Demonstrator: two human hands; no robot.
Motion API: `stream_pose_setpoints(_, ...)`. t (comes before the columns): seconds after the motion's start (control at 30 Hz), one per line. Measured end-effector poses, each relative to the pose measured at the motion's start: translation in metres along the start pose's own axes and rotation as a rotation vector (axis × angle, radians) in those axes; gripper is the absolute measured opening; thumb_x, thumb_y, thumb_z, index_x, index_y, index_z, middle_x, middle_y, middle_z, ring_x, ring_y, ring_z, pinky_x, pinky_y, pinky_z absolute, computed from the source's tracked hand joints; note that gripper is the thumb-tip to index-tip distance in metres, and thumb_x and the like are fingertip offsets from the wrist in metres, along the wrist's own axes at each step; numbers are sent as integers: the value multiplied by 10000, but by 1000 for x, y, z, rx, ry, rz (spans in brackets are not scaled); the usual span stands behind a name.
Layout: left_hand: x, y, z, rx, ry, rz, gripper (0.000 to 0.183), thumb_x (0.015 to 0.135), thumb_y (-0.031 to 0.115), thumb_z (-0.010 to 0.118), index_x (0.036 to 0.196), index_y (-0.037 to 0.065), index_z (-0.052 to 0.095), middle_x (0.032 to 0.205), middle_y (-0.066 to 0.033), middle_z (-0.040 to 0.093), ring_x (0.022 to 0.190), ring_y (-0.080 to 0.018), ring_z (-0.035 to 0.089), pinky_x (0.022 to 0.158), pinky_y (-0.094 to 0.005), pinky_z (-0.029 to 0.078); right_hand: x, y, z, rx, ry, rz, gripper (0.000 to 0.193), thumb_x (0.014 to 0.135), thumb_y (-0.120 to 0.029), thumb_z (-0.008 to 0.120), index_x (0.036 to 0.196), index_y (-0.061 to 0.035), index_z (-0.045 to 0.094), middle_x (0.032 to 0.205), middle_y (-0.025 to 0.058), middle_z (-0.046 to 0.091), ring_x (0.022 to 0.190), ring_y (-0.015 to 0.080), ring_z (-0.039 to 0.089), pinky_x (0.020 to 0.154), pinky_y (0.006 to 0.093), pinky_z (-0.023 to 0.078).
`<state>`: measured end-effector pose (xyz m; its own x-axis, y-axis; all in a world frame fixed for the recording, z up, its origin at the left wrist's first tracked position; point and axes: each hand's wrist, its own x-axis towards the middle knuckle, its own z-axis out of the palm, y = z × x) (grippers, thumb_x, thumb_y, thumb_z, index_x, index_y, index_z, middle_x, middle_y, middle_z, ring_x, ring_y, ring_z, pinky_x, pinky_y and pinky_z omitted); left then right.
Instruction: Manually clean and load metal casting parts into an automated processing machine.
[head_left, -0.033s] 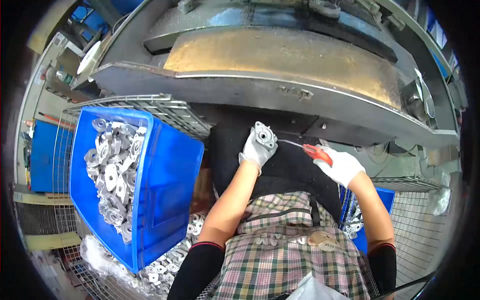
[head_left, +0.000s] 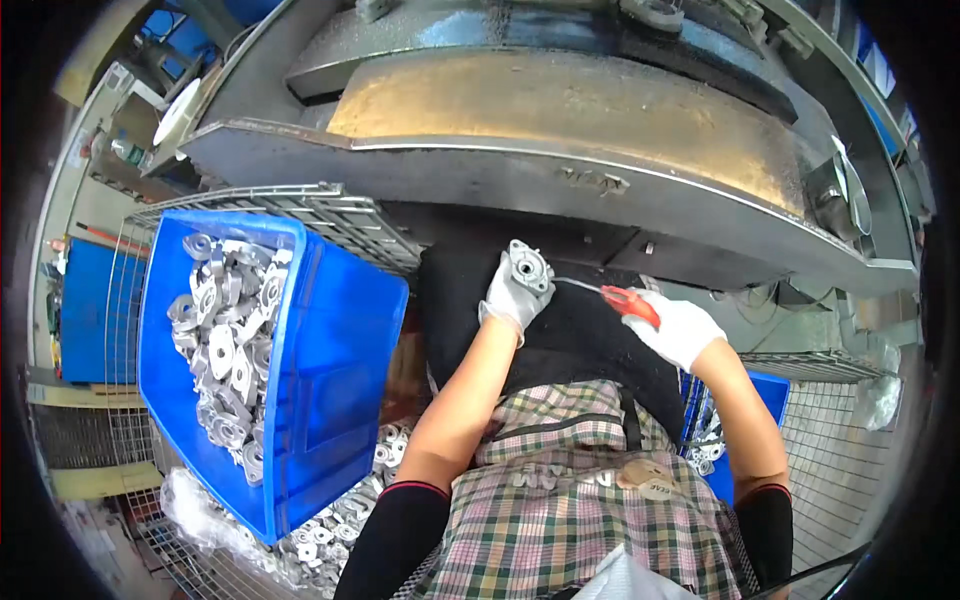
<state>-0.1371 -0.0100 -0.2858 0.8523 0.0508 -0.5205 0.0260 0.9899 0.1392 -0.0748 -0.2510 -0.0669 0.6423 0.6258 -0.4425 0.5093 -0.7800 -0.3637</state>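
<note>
My left hand [head_left: 510, 299], in a white glove, is closed round a grey metal casting [head_left: 527, 268] with a round central hole and flange ears. The casting is held up over my lap, its holed face showing. In my gloved right hand [head_left: 684, 332] is a red-handled tool [head_left: 630, 305] with a thin metal shaft, gripped by the handle. The shaft points left, and its tip reaches the casting's right edge near my left fingers; whether it touches I cannot tell.
A blue bin [head_left: 340, 365] heaped with similar castings stands at my left, against a wire mesh basket [head_left: 330, 205]. More loose castings [head_left: 322, 540] lie below it. Another blue bin [head_left: 768, 395] is at my right. A metal machine bed [head_left: 560, 110] spans the front.
My right hand and the red-handled tool have shifted slightly left, toward the casting. My left hand and the casting stay almost in place.
</note>
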Motion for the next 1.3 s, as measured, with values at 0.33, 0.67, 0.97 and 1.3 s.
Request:
stream_pose_setpoints(0.33, 8, -6, -4, -29, 76, 21, 521, 952, 606, 355, 1154, 199, 609, 1078, -23, 643, 969, -278, 580, 880, -424, 464, 27, -30, 11, -208, -105, -23, 396, 933, -408, 476, 1176, -98, 520, 1014, 181, 671, 931, 377, 642, 820, 472, 500)
stream_pose_setpoints(0.67, 8, -4, -7, -59, 3, 20, 535, 951, 611, 341, 1162, 194, 600, 1105, -20, 634, 1001, -270, 573, 901, -438, 449, 36, -39, 11, -264, -127, -26, 377, 931, -402, 472, 1102, -73, 542, 999, 170, 673, 928, 364, 648, 822, 462, 506)
stream_pose_setpoints(0.97, 8, -4, -7, -79, -22, 20, 534, 952, 607, 340, 1140, 181, 602, 1075, -31, 637, 978, -275, 578, 872, -424, 469, 37, -42, 13, -284, -94, -66, 357, 911, -391, 511, 1095, -88, 549, 954, 178, 673, 905, 380, 638, 801, 472, 500)
stream_pose_setpoints(1.3, 40, 0, -56, -542, -237, -280, 573, 945, 626, 317, 1231, 201, 573, 1191, -28, 609, 1093, -280, 531, 995, -475, 359, 32, -46, 0, -326, -104, -19, 378, 916, -397, 486, 1092, -74, 569, 992, 161, 680, 933, 344, 656, 820, 450, 514)
